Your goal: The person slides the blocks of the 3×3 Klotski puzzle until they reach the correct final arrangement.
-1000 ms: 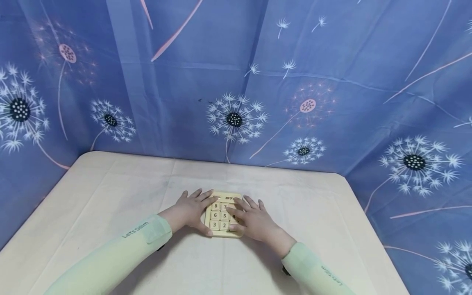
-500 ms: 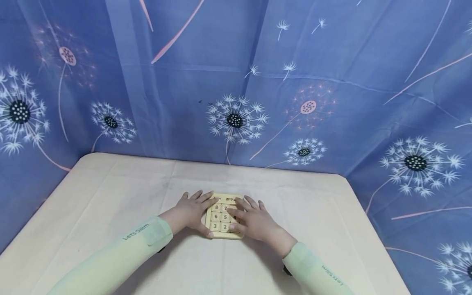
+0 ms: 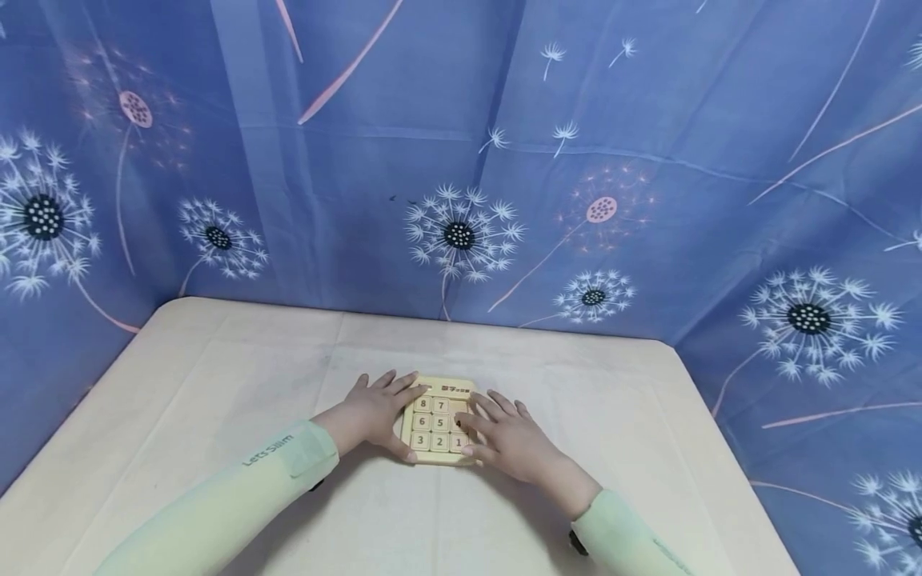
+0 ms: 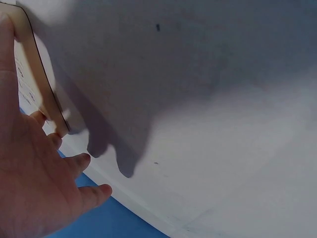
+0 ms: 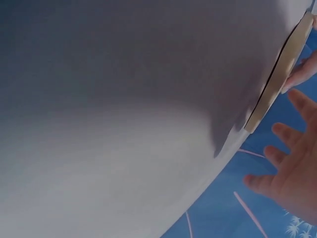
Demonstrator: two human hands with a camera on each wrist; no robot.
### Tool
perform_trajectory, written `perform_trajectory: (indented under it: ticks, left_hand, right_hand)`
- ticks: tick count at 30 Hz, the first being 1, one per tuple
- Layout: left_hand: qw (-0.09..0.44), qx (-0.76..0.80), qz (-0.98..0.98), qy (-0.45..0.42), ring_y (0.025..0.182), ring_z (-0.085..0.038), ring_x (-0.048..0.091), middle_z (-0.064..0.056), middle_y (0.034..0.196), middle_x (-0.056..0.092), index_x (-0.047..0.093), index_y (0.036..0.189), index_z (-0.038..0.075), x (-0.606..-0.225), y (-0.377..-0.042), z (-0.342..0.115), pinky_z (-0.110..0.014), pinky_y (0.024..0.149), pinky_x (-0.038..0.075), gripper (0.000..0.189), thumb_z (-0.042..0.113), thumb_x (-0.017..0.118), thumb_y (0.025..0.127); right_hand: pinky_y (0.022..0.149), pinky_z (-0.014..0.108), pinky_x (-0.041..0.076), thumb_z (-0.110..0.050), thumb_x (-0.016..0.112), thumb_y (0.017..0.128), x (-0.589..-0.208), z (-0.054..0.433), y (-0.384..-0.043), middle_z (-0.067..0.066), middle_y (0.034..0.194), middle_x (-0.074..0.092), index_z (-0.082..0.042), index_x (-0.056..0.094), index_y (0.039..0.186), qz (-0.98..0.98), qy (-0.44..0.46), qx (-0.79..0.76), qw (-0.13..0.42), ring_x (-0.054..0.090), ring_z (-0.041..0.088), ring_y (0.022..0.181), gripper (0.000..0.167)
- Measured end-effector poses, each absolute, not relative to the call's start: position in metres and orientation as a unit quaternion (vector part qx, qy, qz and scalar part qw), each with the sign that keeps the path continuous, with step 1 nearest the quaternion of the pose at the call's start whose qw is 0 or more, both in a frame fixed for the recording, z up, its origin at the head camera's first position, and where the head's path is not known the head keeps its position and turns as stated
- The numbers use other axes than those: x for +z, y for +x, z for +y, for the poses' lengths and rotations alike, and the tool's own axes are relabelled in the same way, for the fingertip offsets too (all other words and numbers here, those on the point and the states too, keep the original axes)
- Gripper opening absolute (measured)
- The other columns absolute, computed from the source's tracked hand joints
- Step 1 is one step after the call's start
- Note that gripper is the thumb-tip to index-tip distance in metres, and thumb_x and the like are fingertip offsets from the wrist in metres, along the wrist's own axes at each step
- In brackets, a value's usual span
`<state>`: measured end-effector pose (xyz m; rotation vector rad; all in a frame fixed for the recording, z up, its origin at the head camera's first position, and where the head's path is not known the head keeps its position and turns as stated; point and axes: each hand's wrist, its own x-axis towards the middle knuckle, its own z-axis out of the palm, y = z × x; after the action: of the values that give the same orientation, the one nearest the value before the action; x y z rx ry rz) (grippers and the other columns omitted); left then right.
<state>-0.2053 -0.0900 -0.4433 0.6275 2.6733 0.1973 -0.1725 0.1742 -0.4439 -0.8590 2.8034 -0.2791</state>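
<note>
A pale yellow number slide puzzle (image 3: 442,460) lies flat on the table in the head view. Its tiles read 8, 7 on top, then 6, 5, 4, then 3, 2, 1; the top right slot shows bare board. My left hand (image 3: 378,412) holds the puzzle's left side, thumb at the near corner and index finger at the far one. Over the right edge, my right hand (image 3: 515,440) has loosely bent fingers, one at the 4 tile (image 3: 458,424), partly covering it, and the thumb beside the 1 tile (image 3: 458,442). Both wrist views show the puzzle's side edge (image 4: 47,94).
The cream-covered table (image 3: 252,368) stretches around the puzzle. Blue cloth (image 3: 360,200) with dandelion prints hangs behind it and along both sides. Pale green sleeves (image 3: 216,496) cover both forearms.
My right hand has drawn back to the right, uncovering the 1 tile, the top right slot and more of the printed heading. The left hand and the puzzle stay put.
</note>
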Motion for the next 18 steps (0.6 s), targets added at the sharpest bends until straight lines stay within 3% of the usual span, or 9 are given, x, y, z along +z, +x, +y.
perform_trajectory:
  ticks: [18]
  left_hand:
    - [0.188,0.071,0.954,0.221,0.159,-0.038,0.023,-0.001,0.173,0.023,0.032,0.161,0.025,-0.444,-0.205,-0.090,-0.069,0.126,0.021,0.116,0.071,0.083,0.068]
  right_hand:
    - [0.116,0.080,0.027,-0.056,0.053,0.100,-0.448,0.181,-0.156,0.016,0.166,0.037,-0.025,0.055,0.149,0.951,-0.273,-0.100,0.107,0.030,0.048,0.154,0.058]
